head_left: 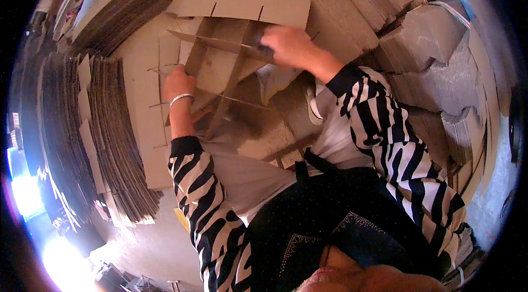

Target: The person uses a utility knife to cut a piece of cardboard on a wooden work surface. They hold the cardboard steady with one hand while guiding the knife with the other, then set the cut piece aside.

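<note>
Head view: I judge slot-fitting underway on cardboard grid (234, 68). Left hand (179, 84) nine o'clock, right hand (289, 46) two; fingers curled, can't tell grip. Next likely calls for squaring it.

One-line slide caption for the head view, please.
Bare left hand and bare right hand at a brown lattice of crossed cardboard strips, beside stacked brown cardboard sheets.

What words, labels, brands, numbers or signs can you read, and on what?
None can be read.
Grid: no lettering visible.
Slotted strip: dark slits, no lettering visible.
Left stack: any print is too small or blurred to read.
</note>
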The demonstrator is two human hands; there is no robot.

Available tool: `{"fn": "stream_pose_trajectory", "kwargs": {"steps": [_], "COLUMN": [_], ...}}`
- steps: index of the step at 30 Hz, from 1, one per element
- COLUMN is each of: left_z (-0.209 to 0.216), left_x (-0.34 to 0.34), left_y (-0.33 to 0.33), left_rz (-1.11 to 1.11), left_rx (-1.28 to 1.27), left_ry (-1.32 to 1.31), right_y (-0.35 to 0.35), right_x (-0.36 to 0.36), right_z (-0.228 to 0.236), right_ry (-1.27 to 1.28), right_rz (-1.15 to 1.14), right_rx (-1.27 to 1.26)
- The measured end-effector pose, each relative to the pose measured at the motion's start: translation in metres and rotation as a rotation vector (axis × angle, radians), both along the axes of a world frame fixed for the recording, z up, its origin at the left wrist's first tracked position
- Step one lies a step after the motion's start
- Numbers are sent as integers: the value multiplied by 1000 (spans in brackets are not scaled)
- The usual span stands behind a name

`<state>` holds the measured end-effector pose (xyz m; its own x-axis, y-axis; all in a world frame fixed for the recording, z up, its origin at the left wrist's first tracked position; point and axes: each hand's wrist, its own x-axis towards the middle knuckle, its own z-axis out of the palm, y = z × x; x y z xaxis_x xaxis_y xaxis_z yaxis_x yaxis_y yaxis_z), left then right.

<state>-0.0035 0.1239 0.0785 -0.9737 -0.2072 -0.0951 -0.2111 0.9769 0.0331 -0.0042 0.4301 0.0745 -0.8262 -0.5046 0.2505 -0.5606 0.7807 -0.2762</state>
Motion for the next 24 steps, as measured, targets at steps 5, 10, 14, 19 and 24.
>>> {"fn": "stream_pose_trajectory", "kwargs": {"steps": [5, 10, 14, 19, 24], "left_z": [-14, -12, -26, 21, -14], "left_x": [-5, 1, 5, 4, 32], "left_y": [-11, -11, -28, -61, 20], "left_rz": [-102, -102, -181, 210, -178], "left_rx": [9, 59, 213, 294, 473], "left_ry": [36, 63, 560, 22, -90], "right_y": [41, 33, 59, 86, -5], "right_x": [-51, -51, -55, -81, -64], "right_z": [6, 0, 22, -36, -70], "right_ry": [230, -16, -322, -389, -782], "right_rz": [-372, -452, -356, -546, -344], "right_rx": [7, 98, -810, -747, -989]}}
